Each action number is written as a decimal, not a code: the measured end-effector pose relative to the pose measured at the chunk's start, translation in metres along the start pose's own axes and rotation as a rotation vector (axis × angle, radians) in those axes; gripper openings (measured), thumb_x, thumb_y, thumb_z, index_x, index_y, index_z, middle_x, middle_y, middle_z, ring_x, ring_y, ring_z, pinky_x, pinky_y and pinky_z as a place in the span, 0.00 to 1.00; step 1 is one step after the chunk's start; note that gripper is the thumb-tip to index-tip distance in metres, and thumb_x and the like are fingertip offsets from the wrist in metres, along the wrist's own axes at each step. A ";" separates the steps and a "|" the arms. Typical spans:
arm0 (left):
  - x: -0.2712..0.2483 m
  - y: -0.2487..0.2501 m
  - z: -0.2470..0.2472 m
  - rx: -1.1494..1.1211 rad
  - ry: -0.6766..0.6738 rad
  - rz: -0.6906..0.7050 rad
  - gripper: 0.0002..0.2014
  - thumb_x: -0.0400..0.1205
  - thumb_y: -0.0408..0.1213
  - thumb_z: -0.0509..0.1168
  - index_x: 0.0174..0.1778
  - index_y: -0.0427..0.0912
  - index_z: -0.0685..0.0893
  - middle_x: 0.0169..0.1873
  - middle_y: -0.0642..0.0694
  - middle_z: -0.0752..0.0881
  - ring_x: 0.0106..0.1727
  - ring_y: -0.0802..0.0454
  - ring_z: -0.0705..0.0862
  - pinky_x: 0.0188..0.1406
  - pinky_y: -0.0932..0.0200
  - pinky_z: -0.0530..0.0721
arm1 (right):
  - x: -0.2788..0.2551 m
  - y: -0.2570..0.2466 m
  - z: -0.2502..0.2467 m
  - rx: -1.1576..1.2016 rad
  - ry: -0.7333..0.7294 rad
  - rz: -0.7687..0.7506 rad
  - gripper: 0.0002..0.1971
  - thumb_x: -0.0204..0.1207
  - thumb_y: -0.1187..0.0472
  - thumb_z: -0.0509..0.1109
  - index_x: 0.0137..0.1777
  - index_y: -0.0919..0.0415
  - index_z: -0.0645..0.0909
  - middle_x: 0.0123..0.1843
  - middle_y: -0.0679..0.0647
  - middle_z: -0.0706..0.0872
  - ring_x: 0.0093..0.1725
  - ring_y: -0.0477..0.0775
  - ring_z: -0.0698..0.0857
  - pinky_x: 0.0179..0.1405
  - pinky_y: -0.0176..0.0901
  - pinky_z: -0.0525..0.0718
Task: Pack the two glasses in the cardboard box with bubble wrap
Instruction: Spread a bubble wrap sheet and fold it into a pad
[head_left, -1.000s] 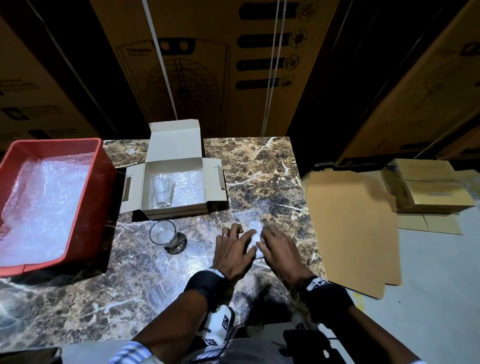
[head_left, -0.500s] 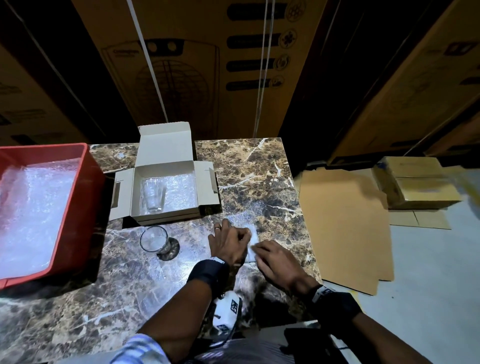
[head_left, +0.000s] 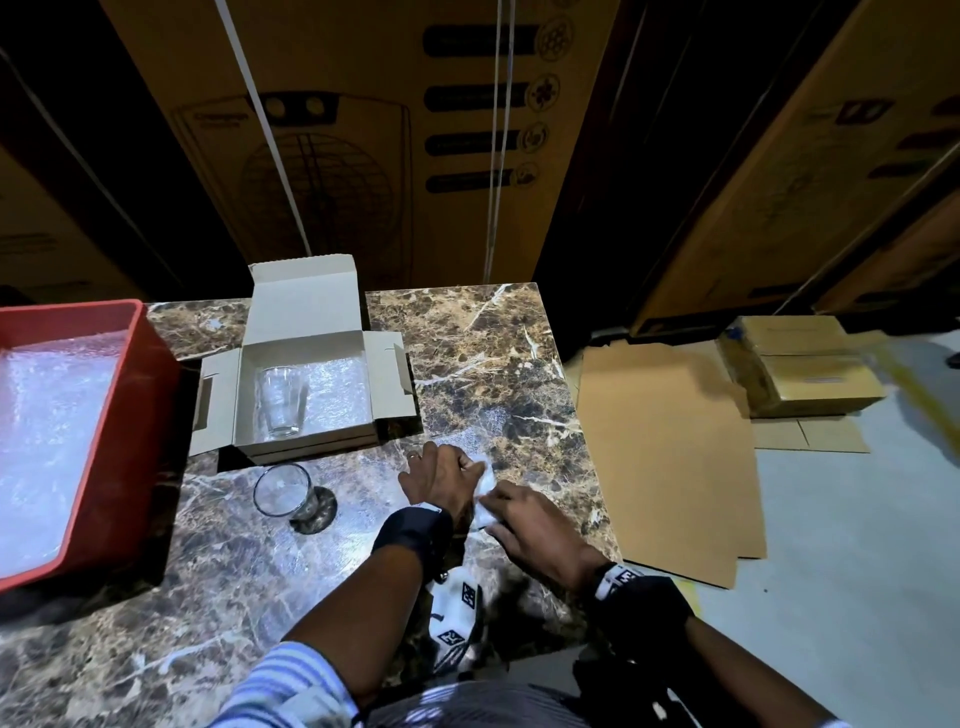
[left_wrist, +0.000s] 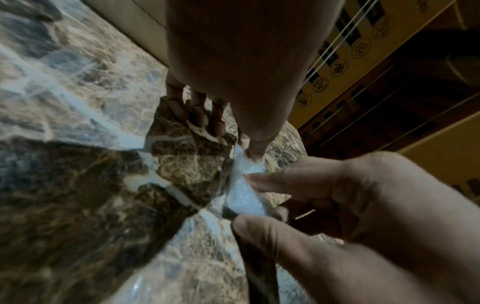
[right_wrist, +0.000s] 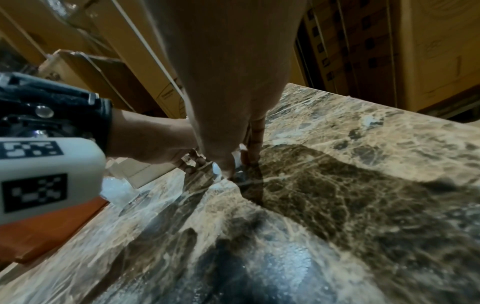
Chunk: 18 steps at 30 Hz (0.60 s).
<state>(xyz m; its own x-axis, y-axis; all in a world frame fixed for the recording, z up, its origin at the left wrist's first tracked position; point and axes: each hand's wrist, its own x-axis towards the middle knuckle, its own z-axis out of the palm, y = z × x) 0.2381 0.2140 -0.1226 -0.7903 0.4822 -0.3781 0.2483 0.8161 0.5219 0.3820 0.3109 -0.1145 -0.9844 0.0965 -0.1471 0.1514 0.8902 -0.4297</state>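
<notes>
A small sheet of bubble wrap (head_left: 482, 493) lies on the marble table (head_left: 519, 374), bunched up between my hands. My left hand (head_left: 467, 473) holds its far end, thumb on the wrap (left_wrist: 244, 191) and fingers (left_wrist: 200, 119) curled onto the table. My right hand (head_left: 491, 512) pinches the near end between thumb and forefinger (left_wrist: 270, 176). The open cardboard box (head_left: 387, 384) stands left of them, lined with bubble wrap, with one glass (head_left: 280, 400) lying in it. The second glass (head_left: 283, 491) lies on its side on the table in front of the box.
A red tray (head_left: 150, 426) with bubble wrap in it stands at the table's left. Big cartons rise behind the table. Flat cardboard sheets (head_left: 665, 452) and a small stack of boxes (head_left: 800, 374) lie on the floor to the right, past the table's edge.
My right hand has drawn back toward me along the wrap, so it now sits nearer than the left. The left hand stays on the far end. The glasses and the box have not moved.
</notes>
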 end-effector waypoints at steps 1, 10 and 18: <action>0.000 0.000 0.001 0.002 0.008 0.008 0.16 0.84 0.59 0.67 0.54 0.50 0.82 0.68 0.44 0.79 0.74 0.38 0.73 0.74 0.43 0.66 | 0.000 -0.002 0.000 0.004 0.005 0.007 0.18 0.85 0.57 0.66 0.74 0.56 0.80 0.62 0.53 0.81 0.57 0.57 0.81 0.55 0.50 0.80; -0.015 -0.022 -0.001 -0.001 0.134 0.377 0.08 0.79 0.43 0.71 0.53 0.49 0.89 0.54 0.47 0.78 0.58 0.42 0.77 0.59 0.44 0.80 | 0.001 -0.005 0.010 0.091 0.095 0.066 0.21 0.76 0.66 0.62 0.67 0.58 0.84 0.54 0.54 0.82 0.52 0.54 0.79 0.51 0.44 0.78; -0.041 -0.054 0.005 0.097 -0.002 0.749 0.29 0.76 0.46 0.68 0.76 0.49 0.81 0.68 0.52 0.85 0.65 0.47 0.78 0.62 0.45 0.81 | 0.001 -0.006 0.017 0.109 0.108 0.116 0.18 0.81 0.54 0.59 0.66 0.51 0.82 0.48 0.46 0.79 0.50 0.46 0.73 0.52 0.48 0.82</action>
<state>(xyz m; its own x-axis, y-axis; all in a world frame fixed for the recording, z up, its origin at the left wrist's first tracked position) 0.2599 0.1522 -0.1391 -0.3898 0.9195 0.0503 0.7674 0.2942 0.5698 0.3821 0.2985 -0.1270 -0.9628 0.2478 -0.1074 0.2673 0.8175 -0.5101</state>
